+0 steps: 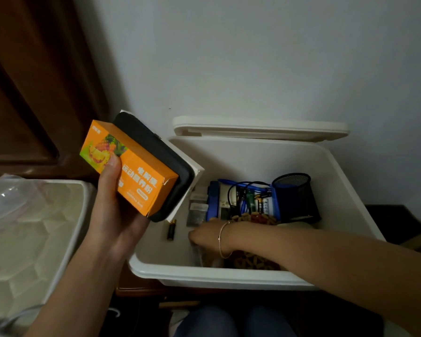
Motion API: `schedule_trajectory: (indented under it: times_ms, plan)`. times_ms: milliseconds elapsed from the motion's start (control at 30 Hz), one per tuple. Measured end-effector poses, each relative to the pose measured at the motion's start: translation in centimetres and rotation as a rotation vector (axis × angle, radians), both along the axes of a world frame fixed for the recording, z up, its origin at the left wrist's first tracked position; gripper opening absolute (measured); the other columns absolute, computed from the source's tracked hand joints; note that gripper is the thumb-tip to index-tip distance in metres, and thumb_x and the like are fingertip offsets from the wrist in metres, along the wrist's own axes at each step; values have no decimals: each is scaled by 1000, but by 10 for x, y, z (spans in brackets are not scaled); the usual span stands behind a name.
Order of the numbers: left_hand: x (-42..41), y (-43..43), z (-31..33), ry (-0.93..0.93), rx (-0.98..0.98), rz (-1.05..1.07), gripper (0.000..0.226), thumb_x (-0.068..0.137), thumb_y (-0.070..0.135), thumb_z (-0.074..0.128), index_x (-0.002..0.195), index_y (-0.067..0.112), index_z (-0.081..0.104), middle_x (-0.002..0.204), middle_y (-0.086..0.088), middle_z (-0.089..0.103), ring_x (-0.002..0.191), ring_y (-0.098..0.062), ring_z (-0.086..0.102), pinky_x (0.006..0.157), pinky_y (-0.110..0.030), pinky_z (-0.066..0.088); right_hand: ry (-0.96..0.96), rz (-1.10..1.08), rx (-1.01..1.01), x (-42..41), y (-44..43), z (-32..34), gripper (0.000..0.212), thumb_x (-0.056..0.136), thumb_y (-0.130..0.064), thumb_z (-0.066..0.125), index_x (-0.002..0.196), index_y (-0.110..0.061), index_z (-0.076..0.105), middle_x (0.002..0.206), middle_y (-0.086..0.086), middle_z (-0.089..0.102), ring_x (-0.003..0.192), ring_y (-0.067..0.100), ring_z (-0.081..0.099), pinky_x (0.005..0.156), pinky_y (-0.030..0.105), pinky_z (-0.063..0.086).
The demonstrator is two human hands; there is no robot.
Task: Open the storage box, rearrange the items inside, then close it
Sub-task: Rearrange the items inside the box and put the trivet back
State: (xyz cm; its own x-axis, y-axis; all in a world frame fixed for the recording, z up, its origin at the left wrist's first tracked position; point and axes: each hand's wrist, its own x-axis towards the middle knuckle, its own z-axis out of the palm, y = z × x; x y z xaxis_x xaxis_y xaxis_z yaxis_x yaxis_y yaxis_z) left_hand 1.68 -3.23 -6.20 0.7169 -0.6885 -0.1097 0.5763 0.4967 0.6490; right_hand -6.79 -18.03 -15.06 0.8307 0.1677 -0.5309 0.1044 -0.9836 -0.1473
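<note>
Pale matte wall (253,57) behind, dark wood panel (34,93) beside it. Smooth white plastic storage box (204,276) stands open vs wall, lid (260,128) propped up. L hand (112,215) grips a stack: glossy orange carton (131,176), rounded black case (153,152). R hand (204,235) is low inside box by the snack bag (248,261); fingers hidden, grip can't tell. Round mesh cup (294,193) in far corner.

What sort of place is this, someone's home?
Most likely a room in a home: a white storage box of household odds, a loose battery and a mesh pen holder, stands by a plain wall and dark wooden panelling.
</note>
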Motion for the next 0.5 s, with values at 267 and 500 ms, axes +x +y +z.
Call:
schedule_trajectory:
  times_ms: [267,500]
  plan:
    - [-1,2,1,-7,-8,3,41,97,45,40,104,25,75,110,2,72,100,-14,69,78,-33,58,-266,-528,312,-15,-65,64,37,84,-36,65,103,-7,56,98,5,57,88,21,56,71,30,48]
    - [-1,3,1,-24,-12,1,38,97,45,39,119,24,61,113,3,71,102,-13,69,80,-31,58,-492,-732,-244,-23,-113,41,31,84,-11,62,111,-6,48,112,14,54,100,28,54,74,30,39]
